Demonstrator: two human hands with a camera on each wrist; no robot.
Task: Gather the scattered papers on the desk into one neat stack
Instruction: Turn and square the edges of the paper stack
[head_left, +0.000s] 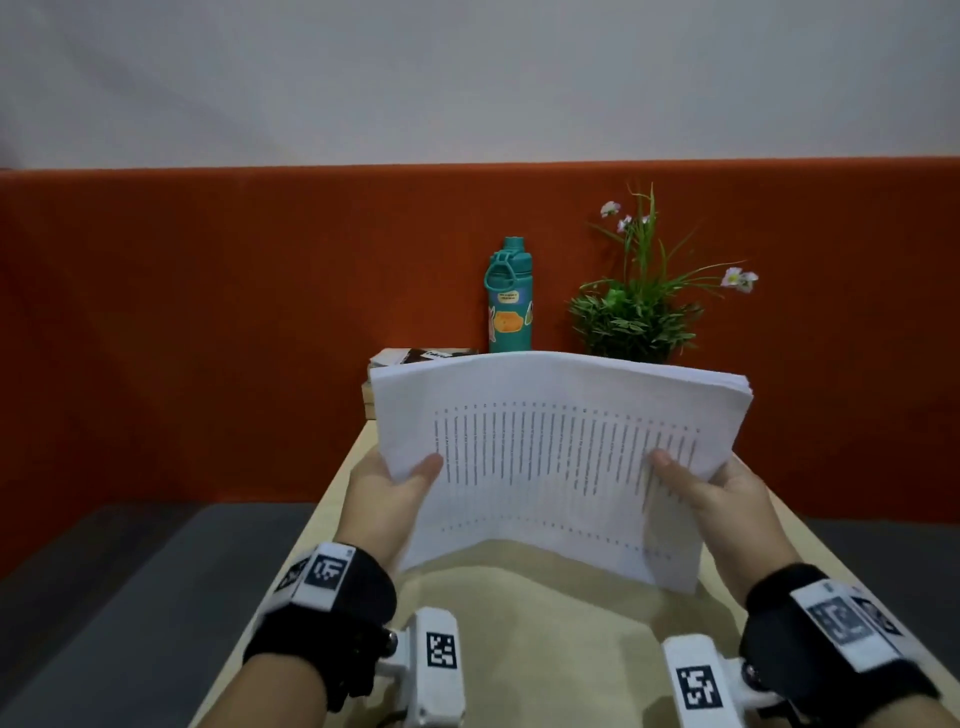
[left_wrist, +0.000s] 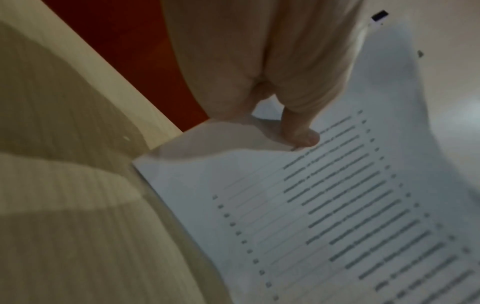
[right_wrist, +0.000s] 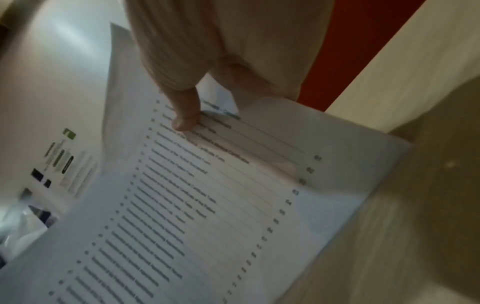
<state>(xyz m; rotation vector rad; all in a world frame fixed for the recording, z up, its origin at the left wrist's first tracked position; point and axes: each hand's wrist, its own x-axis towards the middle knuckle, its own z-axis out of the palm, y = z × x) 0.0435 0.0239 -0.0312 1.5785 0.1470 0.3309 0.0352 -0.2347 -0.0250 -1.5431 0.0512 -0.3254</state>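
A stack of white printed papers (head_left: 550, 447) is held up above the light wooden desk (head_left: 519, 613), bowed upward in the middle, with rows of text on its top sheet. My left hand (head_left: 387, 480) grips the left edge, thumb on top and fingers underneath. My right hand (head_left: 711, 486) grips the right edge the same way. In the left wrist view the thumb (left_wrist: 298, 131) presses on the papers (left_wrist: 324, 216). In the right wrist view the thumb (right_wrist: 185, 115) presses on the papers (right_wrist: 221, 205). The fingers under the stack are hidden.
A teal water bottle (head_left: 509, 299) and a potted plant with pink flowers (head_left: 639, 312) stand at the back of the desk against an orange partition (head_left: 208, 322). A small stack of books (head_left: 410, 364) lies behind the papers. Grey floor (head_left: 130, 597) lies left of the desk.
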